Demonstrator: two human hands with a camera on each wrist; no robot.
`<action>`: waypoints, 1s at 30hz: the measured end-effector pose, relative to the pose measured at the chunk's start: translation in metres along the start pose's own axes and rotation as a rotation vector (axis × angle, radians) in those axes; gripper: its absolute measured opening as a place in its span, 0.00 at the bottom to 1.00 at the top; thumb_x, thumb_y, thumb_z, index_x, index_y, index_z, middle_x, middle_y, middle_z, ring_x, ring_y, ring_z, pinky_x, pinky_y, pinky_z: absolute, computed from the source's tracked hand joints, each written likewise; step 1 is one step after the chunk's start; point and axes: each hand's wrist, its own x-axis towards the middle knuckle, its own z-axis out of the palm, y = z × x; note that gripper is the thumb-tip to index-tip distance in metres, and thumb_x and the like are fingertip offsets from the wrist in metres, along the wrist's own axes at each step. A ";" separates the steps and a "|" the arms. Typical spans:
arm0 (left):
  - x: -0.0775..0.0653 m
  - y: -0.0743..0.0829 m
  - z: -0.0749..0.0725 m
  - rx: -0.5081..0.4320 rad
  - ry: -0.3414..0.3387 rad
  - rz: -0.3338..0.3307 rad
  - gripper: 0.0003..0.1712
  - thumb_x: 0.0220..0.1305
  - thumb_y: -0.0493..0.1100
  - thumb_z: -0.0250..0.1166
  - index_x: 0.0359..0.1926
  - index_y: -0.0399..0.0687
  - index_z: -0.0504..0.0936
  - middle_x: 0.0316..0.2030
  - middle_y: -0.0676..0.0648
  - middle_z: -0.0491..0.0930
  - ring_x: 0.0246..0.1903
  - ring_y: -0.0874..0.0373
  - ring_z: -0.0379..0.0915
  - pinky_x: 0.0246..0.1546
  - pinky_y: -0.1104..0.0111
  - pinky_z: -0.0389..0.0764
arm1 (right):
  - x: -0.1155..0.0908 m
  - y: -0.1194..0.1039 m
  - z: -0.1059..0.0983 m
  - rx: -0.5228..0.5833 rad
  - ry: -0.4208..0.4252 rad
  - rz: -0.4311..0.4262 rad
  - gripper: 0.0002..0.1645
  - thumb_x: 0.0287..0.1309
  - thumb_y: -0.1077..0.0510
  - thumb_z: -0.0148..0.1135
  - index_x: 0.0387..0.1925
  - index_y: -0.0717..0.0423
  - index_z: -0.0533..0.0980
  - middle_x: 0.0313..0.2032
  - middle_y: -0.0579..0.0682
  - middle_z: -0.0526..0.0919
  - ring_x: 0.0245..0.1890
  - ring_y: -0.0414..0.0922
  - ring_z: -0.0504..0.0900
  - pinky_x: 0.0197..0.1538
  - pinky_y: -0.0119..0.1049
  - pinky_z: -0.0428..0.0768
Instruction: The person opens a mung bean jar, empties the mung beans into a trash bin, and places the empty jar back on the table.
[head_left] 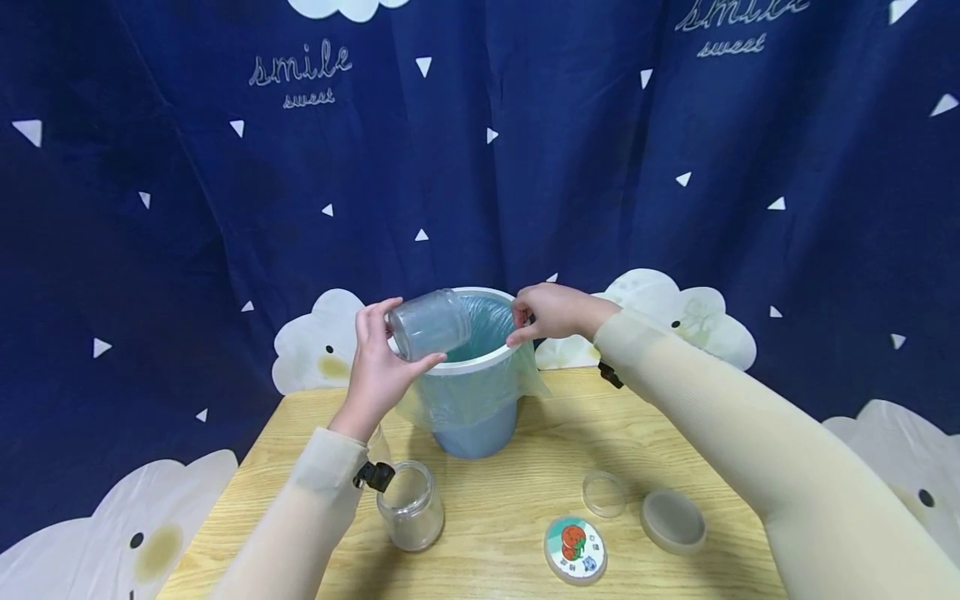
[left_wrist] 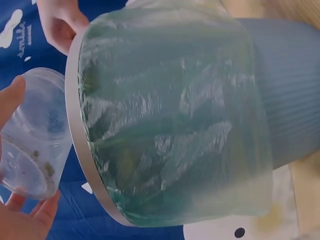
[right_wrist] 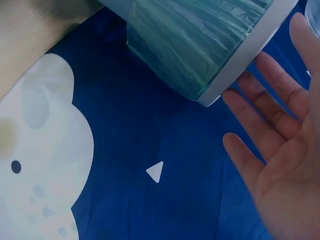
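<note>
In the head view my left hand (head_left: 378, 358) grips a clear jar (head_left: 431, 323) on its side, tipped with its mouth over the bin. Small brown bits cling near the jar's base in the left wrist view. The blue bin (head_left: 474, 437) stands upright, lined with a thin green bag (head_left: 468, 400) folded over its white rim (left_wrist: 95, 170). My right hand (head_left: 551, 310) is at the rim's right side. Its fingers (right_wrist: 255, 117) are loosely extended in the right wrist view, fingertips right at the rim and nothing held.
On the wooden table (head_left: 510, 517) stands an open clear jar (head_left: 411, 512), with another clear vessel (head_left: 378, 446) partly hidden behind my left wrist. To the right lie a tomato-printed lid (head_left: 575, 548), a clear disc (head_left: 603, 494) and a grey round lid (head_left: 673, 521). A blue curtain (head_left: 450, 167) hangs behind.
</note>
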 end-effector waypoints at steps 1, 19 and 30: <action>-0.001 0.001 0.001 -0.012 0.004 -0.010 0.55 0.45 0.46 0.86 0.70 0.52 0.62 0.64 0.39 0.59 0.56 0.41 0.72 0.59 0.47 0.78 | -0.001 0.000 0.000 -0.004 0.004 -0.005 0.19 0.59 0.40 0.73 0.28 0.49 0.81 0.33 0.45 0.81 0.34 0.43 0.75 0.42 0.38 0.76; -0.032 0.020 0.014 -0.148 0.102 -0.070 0.57 0.40 0.40 0.86 0.68 0.46 0.60 0.64 0.40 0.67 0.65 0.44 0.68 0.70 0.52 0.67 | -0.040 0.007 0.007 0.050 0.282 -0.051 0.09 0.65 0.48 0.70 0.37 0.48 0.84 0.40 0.45 0.83 0.39 0.43 0.80 0.47 0.41 0.81; -0.049 0.029 0.022 -0.197 0.071 -0.069 0.55 0.41 0.43 0.86 0.70 0.52 0.67 0.63 0.42 0.66 0.65 0.47 0.66 0.70 0.48 0.67 | -0.074 0.006 0.020 0.068 0.413 -0.061 0.08 0.66 0.49 0.69 0.33 0.46 0.82 0.41 0.42 0.82 0.38 0.41 0.79 0.45 0.39 0.80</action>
